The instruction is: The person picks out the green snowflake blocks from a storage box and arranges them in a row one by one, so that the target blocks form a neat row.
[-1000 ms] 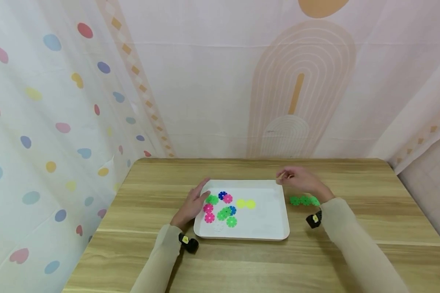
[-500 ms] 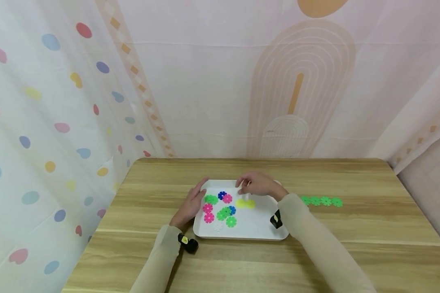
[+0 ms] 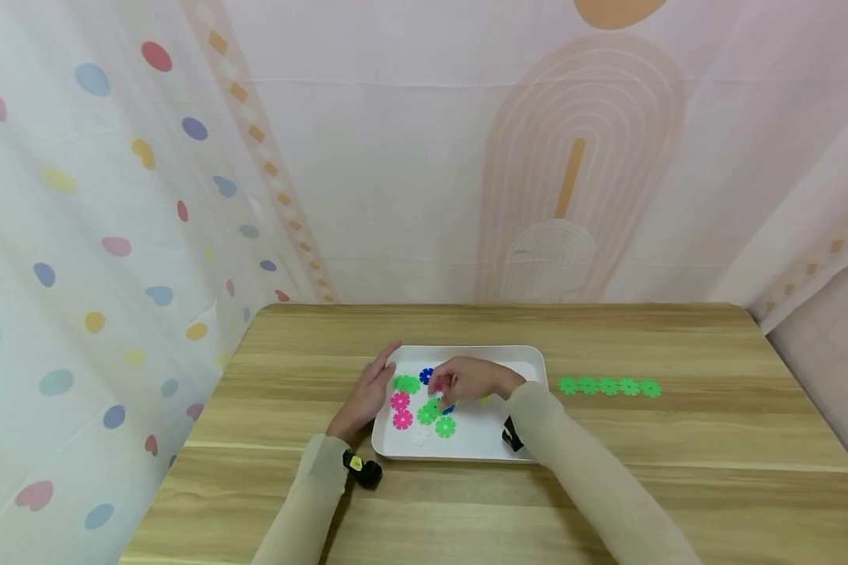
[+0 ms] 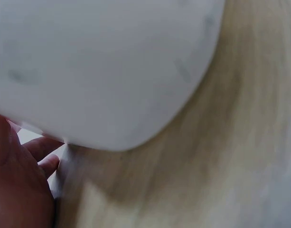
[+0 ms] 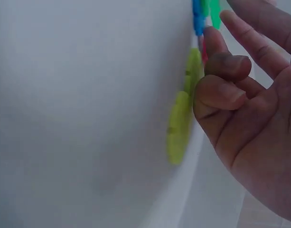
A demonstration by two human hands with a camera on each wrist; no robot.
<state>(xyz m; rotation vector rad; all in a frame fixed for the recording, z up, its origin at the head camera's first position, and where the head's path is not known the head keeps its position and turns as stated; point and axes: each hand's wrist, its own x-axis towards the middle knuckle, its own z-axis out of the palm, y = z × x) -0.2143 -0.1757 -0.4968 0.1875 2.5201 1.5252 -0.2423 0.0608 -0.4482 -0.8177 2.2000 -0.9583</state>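
In the head view my left hand (image 3: 365,396) holds the left edge of a white tray (image 3: 491,447), thumb over the rim and fingers along the outside. The left wrist view shows those fingers by the tray's rim. Over the discs in the tray, my right hand (image 3: 469,379) has bent fingers with nothing visible between them. Near it lie green notched plastic discs (image 3: 445,427), pink discs (image 3: 402,419), a dark blue disc (image 3: 425,377) and a faint white disc (image 3: 420,436). Yellow discs (image 5: 178,128), mostly hidden by my right hand in the head view, show beside its thumb.
To the tray's right, several green discs (image 3: 609,386) lie in a straight row on the wooden table (image 3: 459,518). A patterned curtain (image 3: 396,157) hangs behind the table and along the left side.
My right hand has moved left from the tray's far right corner to above the discs, uncovering the whole green row. The left hand stays at the tray's edge.
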